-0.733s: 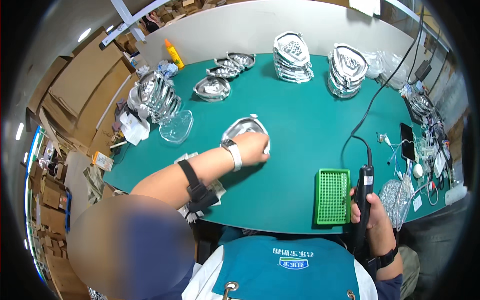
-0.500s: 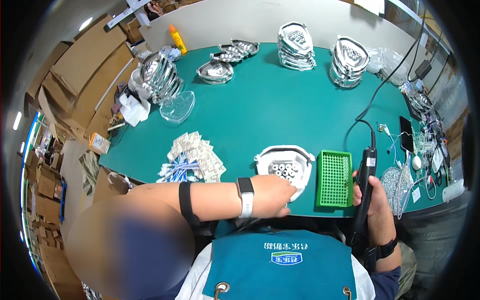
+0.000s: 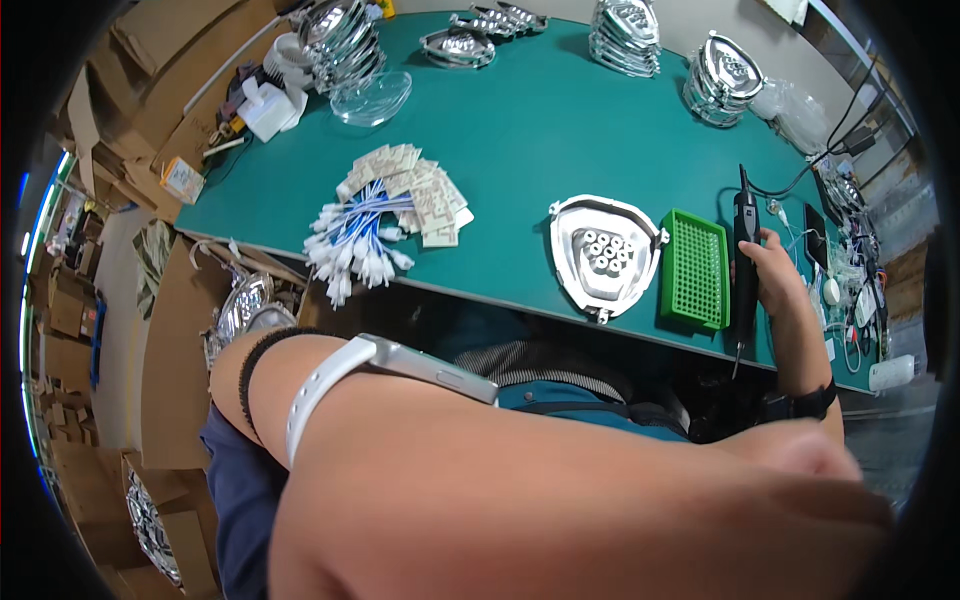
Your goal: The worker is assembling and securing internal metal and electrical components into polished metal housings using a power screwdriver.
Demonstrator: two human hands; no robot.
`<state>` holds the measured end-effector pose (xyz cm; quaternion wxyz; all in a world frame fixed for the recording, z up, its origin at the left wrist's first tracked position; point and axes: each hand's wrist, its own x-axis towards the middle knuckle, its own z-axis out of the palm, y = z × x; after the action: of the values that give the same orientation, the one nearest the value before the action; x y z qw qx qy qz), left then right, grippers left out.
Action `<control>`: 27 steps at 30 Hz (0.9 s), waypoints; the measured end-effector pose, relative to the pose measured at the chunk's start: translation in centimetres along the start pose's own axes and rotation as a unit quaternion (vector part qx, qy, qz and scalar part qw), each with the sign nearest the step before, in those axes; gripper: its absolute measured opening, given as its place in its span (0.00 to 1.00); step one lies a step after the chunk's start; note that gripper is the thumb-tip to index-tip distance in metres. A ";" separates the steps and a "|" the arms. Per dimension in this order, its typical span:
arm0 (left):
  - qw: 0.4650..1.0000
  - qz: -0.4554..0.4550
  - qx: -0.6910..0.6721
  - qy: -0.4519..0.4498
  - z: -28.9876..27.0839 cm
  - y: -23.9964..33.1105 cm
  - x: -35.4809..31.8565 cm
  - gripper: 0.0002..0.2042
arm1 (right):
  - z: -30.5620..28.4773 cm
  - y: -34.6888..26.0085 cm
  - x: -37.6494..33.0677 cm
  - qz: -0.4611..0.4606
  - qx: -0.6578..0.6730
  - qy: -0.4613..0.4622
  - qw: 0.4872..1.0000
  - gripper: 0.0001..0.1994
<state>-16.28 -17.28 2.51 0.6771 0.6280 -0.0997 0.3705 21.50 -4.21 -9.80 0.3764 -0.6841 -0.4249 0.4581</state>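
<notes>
My right hand (image 3: 778,275) is wrapped round a black corded electric screwdriver (image 3: 745,225), whose thin bit points down past the table's front edge. Close to the camera, my left hand (image 3: 620,500) fills the lower part of the picture, a white-strapped watch on its wrist; its fingers are blurred and partly out of sight. Beyond it, a shiny silver lamp housing (image 3: 576,262) lies on the green table, several white-ringed round holes in its middle. Between the housing and the screwdriver sits a green perforated plastic basket (image 3: 697,268), apart from my left hand.
White-and-blue connector leads with flat beige pieces (image 3: 385,205) lie left on the table (image 3: 520,130). Stacks of silver housings (image 3: 722,80) stand along the back. A clear cover (image 3: 370,98) lies near the left stack. Cables and a phone (image 3: 815,235) crowd the right edge.
My left hand has left the lamp housing and risen close to the camera. My view has tilted, and the table appears higher. The right hand still grips the screwdriver.
</notes>
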 end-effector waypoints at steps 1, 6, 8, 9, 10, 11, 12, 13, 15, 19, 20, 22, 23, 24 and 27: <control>1.000 0.001 -0.010 0.006 0.2 -0.1 -0.6 0.13 | -0.3 0.5 0.5 0.003 -0.005 0.001 1.000 0.21; 0.999 0.001 -0.024 0.042 1.4 0.5 -3.2 0.14 | 0.7 -0.3 1.3 0.001 -0.144 0.023 0.989 0.34; 0.998 0.002 -0.031 0.057 1.5 1.2 -4.1 0.14 | 0.9 -0.5 1.3 -0.045 -0.283 0.033 0.958 0.37; 0.998 0.003 -0.034 0.061 1.1 1.4 -4.3 0.14 | 0.1 0.6 2.3 -0.049 -0.284 0.032 0.957 0.37; 0.997 0.004 -0.035 0.067 1.1 1.2 -3.9 0.14 | -0.6 1.7 3.4 -0.106 -0.345 0.018 0.932 0.37; 0.997 0.006 -0.037 0.072 0.6 1.6 -4.1 0.14 | -0.2 1.2 3.2 -0.163 -0.404 0.006 0.900 0.37; 0.996 0.008 -0.038 0.077 0.2 2.1 -4.4 0.14 | 0.0 0.2 2.8 -0.133 -0.449 0.005 0.884 0.38; 0.996 0.011 -0.039 0.082 -0.2 2.6 -4.7 0.14 | -0.3 -0.7 2.9 -0.139 -0.451 0.004 0.882 0.38; 0.994 0.011 -0.041 0.096 -0.8 3.5 -5.2 0.14 | 0.2 -3.1 2.4 -0.184 -0.599 0.014 0.780 0.38; 0.993 0.013 -0.058 0.104 -1.9 4.7 -5.6 0.15 | 2.7 -13.0 -0.1 -0.296 -0.621 -0.049 0.724 0.28; 0.993 0.012 -0.066 0.100 -2.2 4.7 -5.3 0.15 | 3.9 -15.4 -0.9 -0.287 -0.572 -0.087 0.764 0.26; 0.993 0.010 -0.073 0.097 -3.7 5.2 -3.0 0.15 | 7.6 -19.1 -3.2 -0.280 -0.471 -0.186 0.815 0.22; 0.989 0.005 -0.059 0.133 -4.3 5.8 -2.6 0.15 | 11.2 -20.0 -2.2 -0.289 -0.412 -0.284 0.816 0.20; 0.990 0.005 -0.063 0.125 -5.3 5.9 -2.1 0.15 | 12.5 -20.2 -3.5 -0.310 -0.397 -0.329 0.799 0.19; 0.912 -0.373 0.042 0.164 -10.4 2.6 -7.4 0.14 | 11.9 -18.7 -6.0 -0.274 -0.343 -0.417 0.796 0.17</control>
<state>-26.53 -10.58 -1.91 0.7460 0.5777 0.2693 0.1927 4.51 -1.62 5.38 0.0135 -0.3656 -0.8398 0.4012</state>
